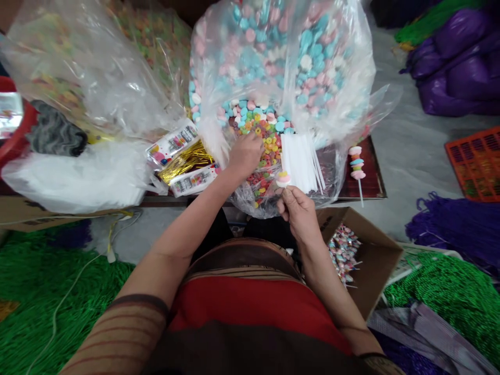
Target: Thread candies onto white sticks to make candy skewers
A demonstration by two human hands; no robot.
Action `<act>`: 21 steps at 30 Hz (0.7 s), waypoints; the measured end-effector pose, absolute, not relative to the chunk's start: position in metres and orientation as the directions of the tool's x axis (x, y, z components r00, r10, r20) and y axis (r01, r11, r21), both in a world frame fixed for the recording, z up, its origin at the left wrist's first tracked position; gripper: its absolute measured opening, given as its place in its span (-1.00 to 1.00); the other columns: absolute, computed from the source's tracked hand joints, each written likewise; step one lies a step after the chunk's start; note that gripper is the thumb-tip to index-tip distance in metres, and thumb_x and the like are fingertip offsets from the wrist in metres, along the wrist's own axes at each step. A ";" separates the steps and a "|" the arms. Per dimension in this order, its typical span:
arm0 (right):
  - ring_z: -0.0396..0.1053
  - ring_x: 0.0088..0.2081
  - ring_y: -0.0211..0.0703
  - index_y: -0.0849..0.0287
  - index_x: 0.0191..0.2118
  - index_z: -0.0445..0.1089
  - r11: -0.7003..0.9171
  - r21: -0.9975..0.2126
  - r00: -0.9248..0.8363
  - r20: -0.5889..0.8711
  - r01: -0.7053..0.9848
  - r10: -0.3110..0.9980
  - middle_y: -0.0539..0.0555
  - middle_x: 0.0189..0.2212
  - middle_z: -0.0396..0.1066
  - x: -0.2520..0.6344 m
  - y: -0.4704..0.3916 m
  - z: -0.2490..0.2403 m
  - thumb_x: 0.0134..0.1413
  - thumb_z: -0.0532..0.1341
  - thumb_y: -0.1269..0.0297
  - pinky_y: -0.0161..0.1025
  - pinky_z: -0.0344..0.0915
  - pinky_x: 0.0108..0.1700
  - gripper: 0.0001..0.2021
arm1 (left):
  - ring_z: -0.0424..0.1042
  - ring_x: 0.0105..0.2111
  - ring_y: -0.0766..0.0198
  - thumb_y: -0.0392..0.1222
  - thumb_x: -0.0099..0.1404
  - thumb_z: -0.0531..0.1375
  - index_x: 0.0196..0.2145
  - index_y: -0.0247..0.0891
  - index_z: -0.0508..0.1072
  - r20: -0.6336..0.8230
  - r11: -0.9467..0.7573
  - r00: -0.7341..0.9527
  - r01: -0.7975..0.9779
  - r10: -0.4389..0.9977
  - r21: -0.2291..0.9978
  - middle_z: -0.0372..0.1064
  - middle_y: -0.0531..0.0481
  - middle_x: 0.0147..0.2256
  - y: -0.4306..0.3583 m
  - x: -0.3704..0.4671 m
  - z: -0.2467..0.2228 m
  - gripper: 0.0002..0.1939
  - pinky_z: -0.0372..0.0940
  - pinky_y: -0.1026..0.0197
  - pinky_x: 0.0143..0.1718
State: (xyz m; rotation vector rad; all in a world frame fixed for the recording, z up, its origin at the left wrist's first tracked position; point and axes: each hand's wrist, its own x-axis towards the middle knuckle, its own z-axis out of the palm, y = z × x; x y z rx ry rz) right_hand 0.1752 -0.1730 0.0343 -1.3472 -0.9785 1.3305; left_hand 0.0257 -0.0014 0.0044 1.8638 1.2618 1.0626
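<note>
My right hand pinches a candy skewer, its white, pink and yellow sweets showing just above my fingertips; most of its stick is hidden in the hand. Over a heap of colourful gummy rings, my left hand is curled downward, and its fingertips are hidden among the sweets. Between the hands, to the right of the rings, lies a bundle of white sticks. A large clear bag of pink, blue and white candies stands behind them. At the table's right edge lies a finished-looking candy skewer with stacked sweets.
Left of the rings are printed packets and gold twist ties. Below the table's right side, a cardboard box holds many wrapped skewers. An orange crate and purple bundles lie on the floor to the right.
</note>
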 end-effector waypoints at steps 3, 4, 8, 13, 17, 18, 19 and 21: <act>0.06 -0.70 -0.36 0.11 -0.25 0.44 -0.242 -0.969 0.060 -0.244 -0.048 0.968 -0.16 -0.67 0.26 0.176 -0.174 0.036 0.20 0.24 -0.26 -0.35 -0.04 -0.63 -0.53 | 0.41 0.05 -0.08 -0.04 0.23 0.40 -0.52 -0.15 0.35 0.255 -0.292 0.145 0.394 0.956 0.872 0.47 -0.15 -0.29 -0.007 0.020 0.008 -0.66 0.19 -0.02 0.24; 0.07 -0.70 -0.35 0.12 -0.24 0.45 -0.252 -0.967 0.045 -0.253 -0.032 0.966 -0.16 -0.67 0.27 0.176 -0.174 0.037 0.21 0.23 -0.26 -0.35 -0.03 -0.63 -0.53 | 0.43 0.01 -0.03 -0.03 0.22 0.41 -0.51 -0.15 0.37 0.229 -0.254 0.111 0.366 0.967 0.895 0.48 -0.12 -0.30 -0.011 0.017 0.012 -0.67 0.24 0.01 0.20; 0.08 -0.71 -0.34 0.14 -0.22 0.48 -0.249 -0.966 0.001 -0.249 0.067 0.968 -0.15 -0.70 0.27 0.172 -0.172 0.039 0.25 0.19 -0.25 -0.34 0.00 -0.62 -0.51 | 0.46 -0.31 0.23 0.01 0.29 0.38 -0.40 -0.17 0.46 -0.028 0.025 0.059 0.051 0.998 0.998 0.47 0.03 -0.42 -0.033 0.012 0.031 -0.74 0.36 0.19 -0.19; 0.12 -0.66 -0.28 0.13 -0.21 0.51 -0.189 -0.966 0.010 -0.190 0.174 0.982 -0.14 -0.71 0.22 0.166 -0.168 0.041 0.29 0.16 -0.21 -0.31 0.02 -0.58 -0.53 | 0.45 -0.39 0.38 -0.02 0.32 0.38 -0.38 -0.21 0.44 -0.145 0.162 0.101 -0.188 0.984 0.969 0.51 0.09 -0.42 -0.062 0.018 0.044 -0.73 0.32 0.33 -0.34; 0.14 -0.65 -0.26 0.13 -0.22 0.51 -0.179 -0.966 0.016 -0.179 0.188 0.984 -0.14 -0.71 0.20 0.165 -0.169 0.042 0.29 0.16 -0.20 -0.30 0.04 -0.56 -0.54 | 0.46 -0.38 0.39 -0.12 0.29 0.41 -0.36 -0.21 0.45 -0.176 0.192 0.086 -0.241 0.981 0.951 0.49 0.11 -0.42 -0.068 0.021 0.044 -0.78 0.31 0.34 -0.32; 0.14 -0.65 -0.26 0.13 -0.23 0.51 -0.179 -0.966 0.017 -0.179 0.187 0.984 -0.14 -0.71 0.19 0.164 -0.169 0.043 0.29 0.16 -0.20 -0.30 0.04 -0.56 -0.54 | 0.46 -0.38 0.40 -0.15 0.27 0.42 -0.34 -0.21 0.47 -0.195 0.214 0.097 -0.262 0.976 0.941 0.50 0.11 -0.40 -0.068 0.020 0.043 -0.80 0.32 0.34 -0.32; 0.13 -0.65 -0.26 0.13 -0.24 0.50 -0.181 -0.966 0.019 -0.180 0.186 0.983 -0.15 -0.72 0.19 0.164 -0.170 0.043 0.29 0.16 -0.20 -0.30 0.03 -0.56 -0.54 | 0.45 -0.39 0.41 -0.17 0.25 0.43 -0.31 -0.21 0.49 -0.218 0.242 0.111 -0.286 0.970 0.927 0.51 0.11 -0.38 -0.067 0.020 0.043 -0.82 0.32 0.34 -0.32; 0.13 -0.66 -0.27 0.13 -0.25 0.50 -0.185 -0.965 0.020 -0.184 0.185 0.983 -0.15 -0.72 0.18 0.164 -0.170 0.044 0.28 0.17 -0.19 -0.29 0.03 -0.56 -0.55 | 0.45 -0.40 0.43 -0.22 0.22 0.44 -0.28 -0.22 0.54 -0.265 0.299 0.144 -0.335 0.953 0.893 0.53 0.11 -0.37 -0.067 0.020 0.044 -0.84 0.33 0.34 -0.32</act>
